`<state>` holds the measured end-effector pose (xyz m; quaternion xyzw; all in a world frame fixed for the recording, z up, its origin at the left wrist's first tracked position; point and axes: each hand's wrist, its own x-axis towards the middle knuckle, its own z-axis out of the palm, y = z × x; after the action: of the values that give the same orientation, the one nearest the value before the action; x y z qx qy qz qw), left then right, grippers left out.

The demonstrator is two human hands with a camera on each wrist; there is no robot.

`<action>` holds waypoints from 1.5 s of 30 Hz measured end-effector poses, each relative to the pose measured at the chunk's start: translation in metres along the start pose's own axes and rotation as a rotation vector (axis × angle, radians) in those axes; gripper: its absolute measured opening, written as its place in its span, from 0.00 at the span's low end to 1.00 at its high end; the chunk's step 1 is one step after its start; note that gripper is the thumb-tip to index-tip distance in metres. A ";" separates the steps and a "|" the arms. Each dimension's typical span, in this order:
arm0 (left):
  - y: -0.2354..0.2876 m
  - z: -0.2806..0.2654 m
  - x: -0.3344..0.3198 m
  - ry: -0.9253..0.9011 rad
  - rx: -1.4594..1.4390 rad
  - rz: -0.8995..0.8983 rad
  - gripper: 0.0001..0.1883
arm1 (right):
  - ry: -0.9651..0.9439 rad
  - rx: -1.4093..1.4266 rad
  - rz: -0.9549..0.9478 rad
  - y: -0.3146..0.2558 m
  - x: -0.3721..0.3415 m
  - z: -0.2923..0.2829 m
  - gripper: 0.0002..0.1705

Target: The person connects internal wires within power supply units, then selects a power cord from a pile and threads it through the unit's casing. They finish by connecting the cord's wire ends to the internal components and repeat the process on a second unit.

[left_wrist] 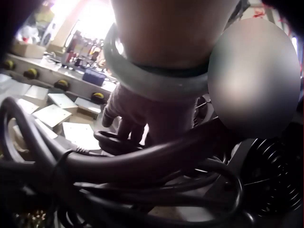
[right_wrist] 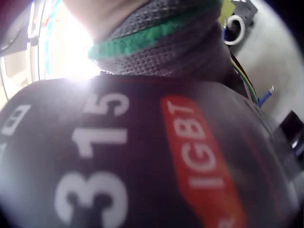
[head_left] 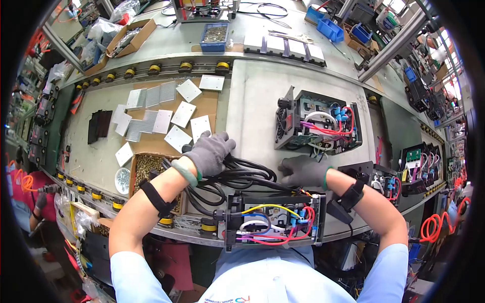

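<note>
My grey-gloved left hand (head_left: 209, 153) grips a bundle of black cables (head_left: 247, 174), its fingers bent down among the loops. In the left wrist view, a thick black cable (left_wrist: 118, 164) crosses in front of that hand. My gloved right hand (head_left: 305, 170) is at the bundle's right end, fingers toward the left; its palm side is hidden, so I cannot tell if it holds a cable. Closest to my body stands an open-sided welding machine (head_left: 275, 219) with coloured wires. A dark panel marked 315 and IGBT (right_wrist: 142, 152) fills much of the right wrist view.
Another open machine (head_left: 318, 121) stands behind my right hand, with more at the right. Finned metal heat sinks (head_left: 189, 91) lie on cardboard at the left. A box of small brass-coloured parts (head_left: 146, 169) sits beside my left forearm. Rollers (head_left: 222, 66) line the bench.
</note>
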<state>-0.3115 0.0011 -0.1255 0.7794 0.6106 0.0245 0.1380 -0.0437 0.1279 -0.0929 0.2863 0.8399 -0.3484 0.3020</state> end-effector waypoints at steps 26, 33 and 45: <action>-0.025 -0.057 -0.054 0.704 -0.013 -0.185 0.20 | 1.058 -0.244 -0.434 0.021 -0.154 -0.021 0.06; 0.018 -0.072 -0.008 0.436 -0.054 -0.116 0.27 | 1.326 -0.289 -0.564 -0.010 -0.178 -0.050 0.04; 0.148 -0.114 0.006 0.103 -1.396 0.074 0.15 | 1.201 0.598 -0.558 -0.040 -0.173 -0.075 0.11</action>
<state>-0.1940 -0.0037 0.0193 0.5266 0.4311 0.4525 0.5763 0.0184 0.1140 0.0890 0.2734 0.7715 -0.4099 -0.4024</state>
